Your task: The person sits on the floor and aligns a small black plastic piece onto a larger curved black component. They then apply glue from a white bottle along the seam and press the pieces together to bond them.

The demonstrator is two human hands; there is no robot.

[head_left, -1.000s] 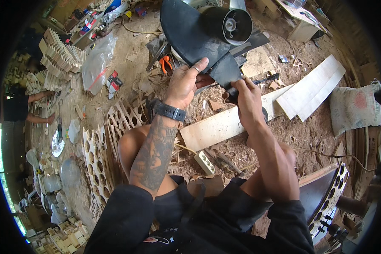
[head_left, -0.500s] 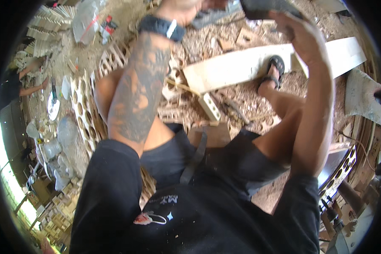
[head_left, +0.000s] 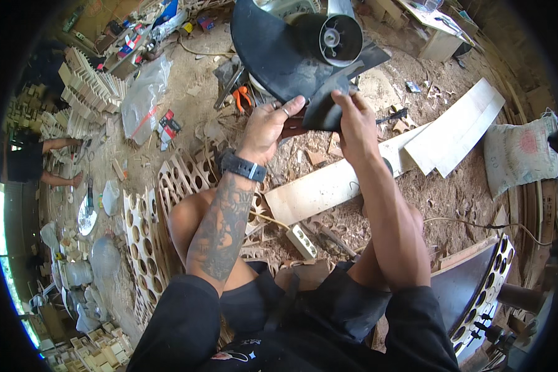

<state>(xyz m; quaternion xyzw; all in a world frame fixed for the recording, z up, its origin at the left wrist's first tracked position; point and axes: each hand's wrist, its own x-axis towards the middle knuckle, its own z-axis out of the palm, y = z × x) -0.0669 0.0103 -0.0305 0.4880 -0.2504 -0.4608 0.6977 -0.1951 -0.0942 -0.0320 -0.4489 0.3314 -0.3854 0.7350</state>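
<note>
Nearest the camera, the person sits on a sawdust-strewn floor (head_left: 366,223) in dark shorts, knees drawn up, both forearms reaching forward. A white power strip (head_left: 302,240) lies between the legs, just in front of a long pale plank (head_left: 328,189) that runs across under the arms. The left hand (head_left: 268,127), with a black wristwatch (head_left: 242,166) at the wrist, rests its fingers spread against the lower edge of a black boat propeller (head_left: 291,59). The right hand (head_left: 352,118) is just beside it, fingers curled and pinching the rim of the lowest blade. The propeller thus sits directly ahead of and above both hands, its silvery hub (head_left: 339,38) facing the camera, blades fanning left and right. To the left stand carved wooden panels (head_left: 173,180) pierced with oval holes. Orange-handled pliers (head_left: 243,97) lie just left of the propeller. Farther out, a clear plastic bag (head_left: 141,99) lies left, a cloth sack (head_left: 518,155) right, and another person (head_left: 37,161) crouches at the far left.
</note>
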